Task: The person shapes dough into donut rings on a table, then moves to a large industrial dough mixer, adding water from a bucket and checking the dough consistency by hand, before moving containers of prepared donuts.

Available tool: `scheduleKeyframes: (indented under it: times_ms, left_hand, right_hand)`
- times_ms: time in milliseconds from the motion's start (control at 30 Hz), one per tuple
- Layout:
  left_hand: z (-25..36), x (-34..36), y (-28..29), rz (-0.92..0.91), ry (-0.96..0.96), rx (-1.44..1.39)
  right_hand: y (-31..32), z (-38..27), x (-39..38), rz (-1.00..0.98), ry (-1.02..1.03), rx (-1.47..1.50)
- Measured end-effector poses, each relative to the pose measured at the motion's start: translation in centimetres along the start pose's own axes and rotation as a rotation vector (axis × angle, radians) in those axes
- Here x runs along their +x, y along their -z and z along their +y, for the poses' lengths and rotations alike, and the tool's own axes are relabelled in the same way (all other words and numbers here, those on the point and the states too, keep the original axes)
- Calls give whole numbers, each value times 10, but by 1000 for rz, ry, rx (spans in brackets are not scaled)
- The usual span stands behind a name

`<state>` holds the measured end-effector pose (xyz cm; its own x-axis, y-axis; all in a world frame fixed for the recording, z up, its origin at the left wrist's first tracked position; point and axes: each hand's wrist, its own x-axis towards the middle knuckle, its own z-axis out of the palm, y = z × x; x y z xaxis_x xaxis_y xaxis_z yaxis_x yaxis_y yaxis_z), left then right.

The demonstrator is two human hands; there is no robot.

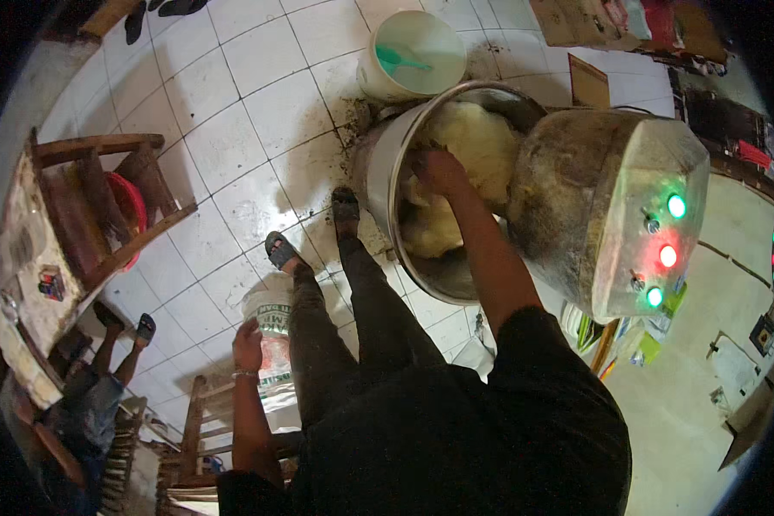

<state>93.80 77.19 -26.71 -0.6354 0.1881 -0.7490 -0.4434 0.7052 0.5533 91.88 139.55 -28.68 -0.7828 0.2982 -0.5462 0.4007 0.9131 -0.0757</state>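
Note:
My right hand (pixel 439 174) reaches down into a steel mixer bowl (pixel 394 198). Its fingers are curled against a large pale mass of dough (pixel 475 142), and part of them is lost in shadow. The dough spreads across the bowl, with a lower lobe below my wrist. At my left side hangs my left hand (pixel 248 347), loosely closed, with nothing visible in it. It is nearest to a white printed sack (pixel 269 311) standing beside my leg.
The mixer's worn head (pixel 568 163) overhangs the bowl's right side, its panel lit green and red. Beyond the bowl stands a pale bucket (pixel 370 73) holding a green scoop (pixel 400 60). A wooden table (pixel 39 258) is at left, near another person (pixel 82 413). A wooden chair (pixel 199 430) stands lower left.

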Motion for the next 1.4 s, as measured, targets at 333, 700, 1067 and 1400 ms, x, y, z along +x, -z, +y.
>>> scheduleKeyframes:
  times_ms: [333, 700, 1067, 1400]
  left_hand:
    - [-78, -37, -35, -89, 195, 114]
    - [-17, -2, -22, -98, 136, 39]
    - [34, 38, -44, -105, 66, 101]
    - [-12, 27, -54, -176, 153, -21]
  right_hand:
    - [-63, -20, 58, -535, -131, -503]
    - [42, -22, -149, -295, -284, 117]
    - [-119, -38, -92, -652, -443, 139]
    - [-189, -28, 51, -549, -502, 552]
